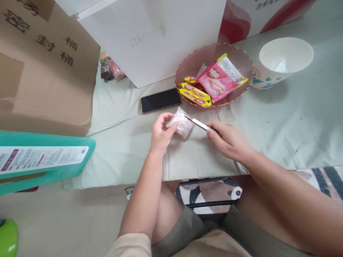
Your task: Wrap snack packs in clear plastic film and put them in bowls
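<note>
A small parcel in clear bubble wrap [182, 120] is held just above the cloth-covered table. My left hand [162, 130] grips it from its left side, thumb in front and fingers behind. In my right hand [227, 138] is a utility knife [200, 124] with a white handle, pinched between thumb and fingers. The knife's dark tip points left and meets the upper right part of the wrap; how deep it goes, I cannot tell. What lies inside the wrap is hidden, though something tan shows at its lower end.
Behind the parcel lie a black phone [160, 100] and a pink ribbed bowl [184, 66] of wrapped wafer snacks [215, 80]. A white paper tub [270, 76] stands right. White boxes [160, 39] line the back. A cardboard box [48, 82] and green container [91, 142] stand left.
</note>
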The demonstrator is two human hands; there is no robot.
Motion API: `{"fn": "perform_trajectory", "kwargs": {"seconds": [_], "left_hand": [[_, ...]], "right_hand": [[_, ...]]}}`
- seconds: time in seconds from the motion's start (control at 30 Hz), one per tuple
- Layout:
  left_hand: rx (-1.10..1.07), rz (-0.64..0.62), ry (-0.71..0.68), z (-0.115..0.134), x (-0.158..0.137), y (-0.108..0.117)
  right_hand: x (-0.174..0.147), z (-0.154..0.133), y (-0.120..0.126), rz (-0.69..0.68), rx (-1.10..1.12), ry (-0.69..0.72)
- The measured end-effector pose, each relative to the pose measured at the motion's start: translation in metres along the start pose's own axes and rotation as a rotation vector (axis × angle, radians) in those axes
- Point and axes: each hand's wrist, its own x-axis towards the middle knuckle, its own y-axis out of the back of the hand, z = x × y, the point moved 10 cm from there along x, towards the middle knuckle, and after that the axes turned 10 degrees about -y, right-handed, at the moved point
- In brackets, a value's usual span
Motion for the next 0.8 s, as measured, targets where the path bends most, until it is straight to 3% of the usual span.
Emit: {"fn": "perform_trajectory", "kwargs": {"seconds": [0.17,0.3,0.5,0.6,0.67,0.8], "left_hand": [[-0.057,-0.053,-0.007,0.0,-0.002,-0.008],[-0.161,0.009,0.022,0.002,-0.003,-0.006],[-0.274,0.253,-0.037,0.01,0.004,0.034],[-0.252,0.317,-0.051,0.009,0.004,0.052],[-0.162,0.287,-0.04,0.007,0.0,0.052],[0.202,0.057,-0.138,0.018,-0.009,0.025]], "right_hand": [[0.006,0.001,-0.013,0.007,-0.024,0.028],[0.004,0.0,-0.015,0.026,-0.025,0.048],[0.002,-0.002,-0.015,0.008,-0.115,0.068],[0.003,0.005,-0.004,0.048,-0.196,0.047],[0.004,0.014,0.011,0.128,-0.263,0.005],[0.003,0.03,0.03,0.228,-0.42,-0.083]]}}
